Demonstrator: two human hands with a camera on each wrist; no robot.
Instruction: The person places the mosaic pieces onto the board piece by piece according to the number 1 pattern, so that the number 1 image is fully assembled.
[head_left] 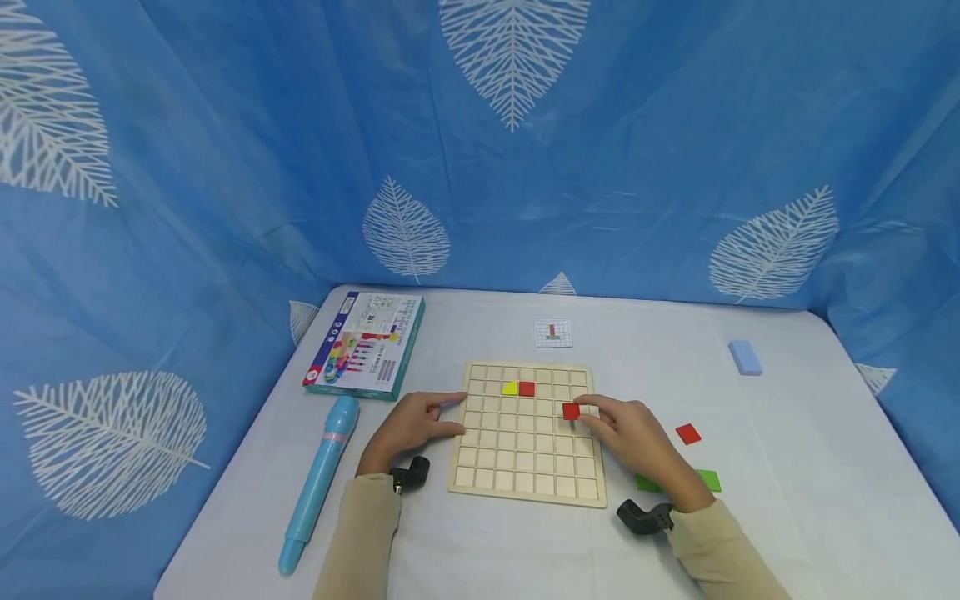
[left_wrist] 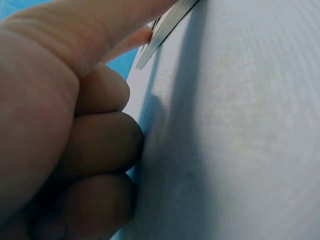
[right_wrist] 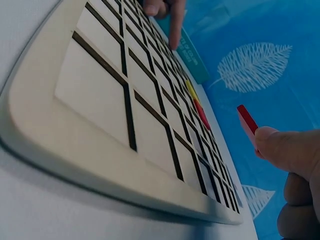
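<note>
A pale wooden board (head_left: 516, 439) with a grid of square recesses lies at the middle of the table. My left hand (head_left: 411, 429) is at its left edge, thumb and index finger stretched out to the rim, the other fingers folded in the left wrist view. Between thumb and fingertip, my right hand (head_left: 633, 433) pinches a red square tile (right_wrist: 248, 127), raised over the board's right part. On the board, a yellow piece (head_left: 510, 388) sits beside another red tile (head_left: 527, 389) in an upper row.
Behind the board lies a small pattern card (head_left: 552, 332). Right of it are a loose red tile (head_left: 687, 433), green pieces (head_left: 708, 480) partly under my right wrist, and a light blue block (head_left: 745, 357). At left are a printed box (head_left: 367, 343) and a blue tube (head_left: 318, 487).
</note>
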